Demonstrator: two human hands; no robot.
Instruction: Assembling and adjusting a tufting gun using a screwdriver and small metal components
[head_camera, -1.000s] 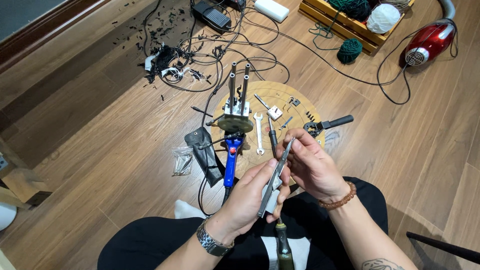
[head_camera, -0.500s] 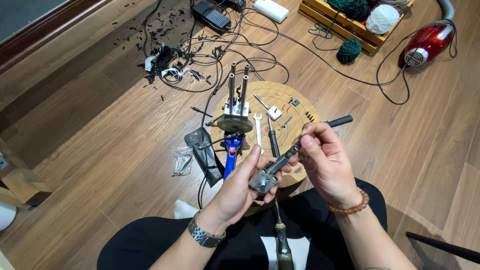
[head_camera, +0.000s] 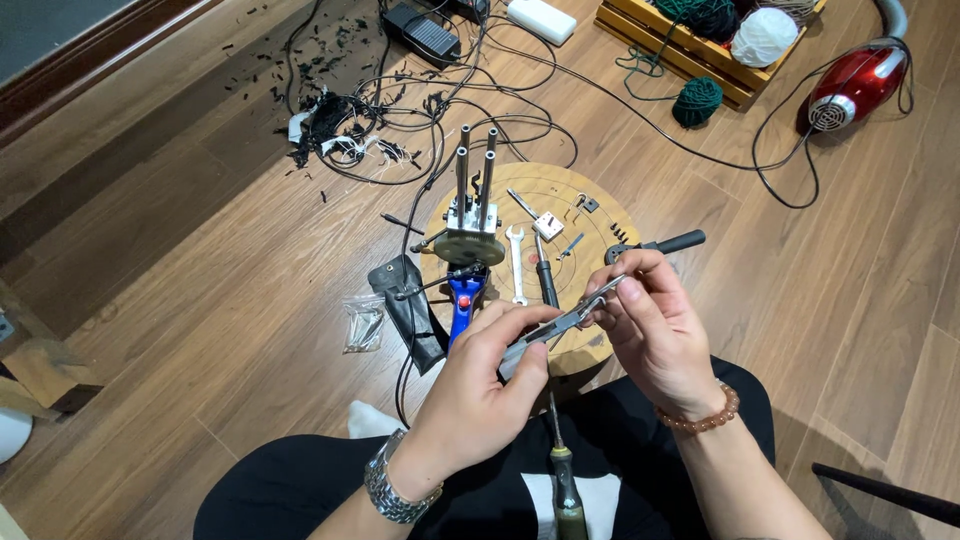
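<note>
Both hands hold a slim grey metal tool part (head_camera: 560, 322) just above my lap. My left hand (head_camera: 485, 390) grips its lower, thicker end. My right hand (head_camera: 650, 330) pinches its thin upper end with the fingertips. Just beyond the hands lies a round wooden board (head_camera: 590, 200). On it stand a blue-handled machine with upright metal rods (head_camera: 470, 215), a small wrench (head_camera: 517, 262), a black-handled tool (head_camera: 660, 243) and a few small metal parts. A screwdriver (head_camera: 565, 490) rests on my lap.
Black cables (head_camera: 450, 100) and black scraps spread over the wooden floor at the back. A black pouch (head_camera: 408, 305) and a small bag of screws (head_camera: 365, 322) lie left of the board. A yarn crate (head_camera: 700, 30), a green yarn ball (head_camera: 697, 100) and a red vacuum cleaner (head_camera: 858, 85) sit at the far right.
The metal part has turned from nearly upright to lying almost level between my hands. My right hand has slid to its thin end and the left hand has shifted its grip.
</note>
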